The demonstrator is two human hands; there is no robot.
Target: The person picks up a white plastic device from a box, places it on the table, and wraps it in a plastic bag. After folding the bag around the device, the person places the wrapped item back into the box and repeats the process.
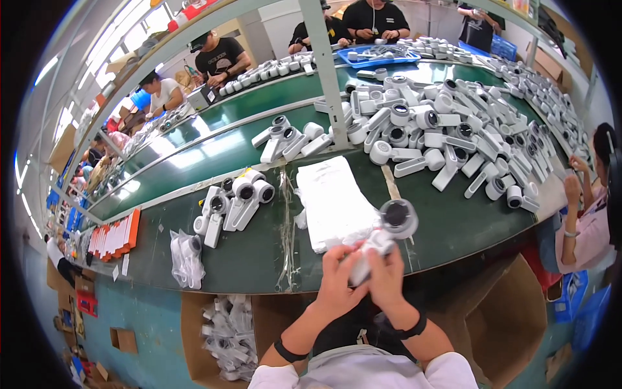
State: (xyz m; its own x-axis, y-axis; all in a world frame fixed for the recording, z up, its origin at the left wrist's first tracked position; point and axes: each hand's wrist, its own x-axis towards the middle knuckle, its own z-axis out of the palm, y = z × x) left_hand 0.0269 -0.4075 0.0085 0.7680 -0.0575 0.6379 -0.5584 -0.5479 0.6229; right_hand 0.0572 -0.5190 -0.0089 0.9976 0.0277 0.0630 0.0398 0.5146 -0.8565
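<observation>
Fingers hold one device; a carton contains bagged ones.

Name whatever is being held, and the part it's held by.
The left hand and right hand together hold one white device by its handle, its round, dark-faced head left uncovered.

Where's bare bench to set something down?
The green bench is bare between the bagged item and the taped seam, and right of the held device, nearside of the big device pile. Crowded: that pile, the left cluster, and the middle, where the white stack lies by the left hand and right hand.
</observation>
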